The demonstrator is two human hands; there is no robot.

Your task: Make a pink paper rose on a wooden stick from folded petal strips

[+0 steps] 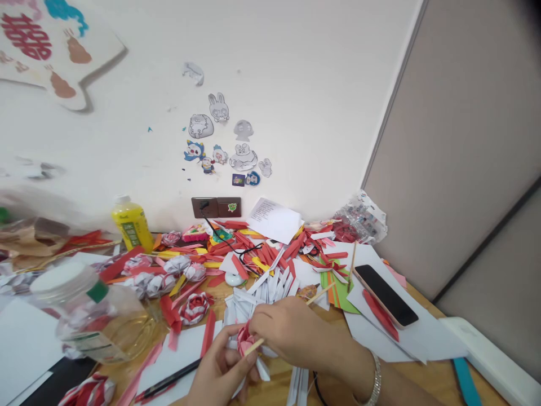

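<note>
Low in the middle of the head view, my left hand (226, 363) is closed around a red and white folded-paper flower (244, 340). My right hand (291, 330) is closed on a thin wooden stick (320, 294). One end of the stick lies against the flower by my left thumb; the other sticks out past my right knuckles. My fingers hide part of the flower. White paper strips (270, 287) spread behind both hands. A finished-looking red and white paper flower (195, 308) sits to the left, near a black pen (169, 379) on white paper.
A clear plastic jar (99, 316) and a yellow drink bottle (133, 223) stand at the left. Red and yellow paper strips (262, 248) cover the back, with a black cable among them. A phone (386, 294) rests on paper at the right. The wall (316, 113) rises behind.
</note>
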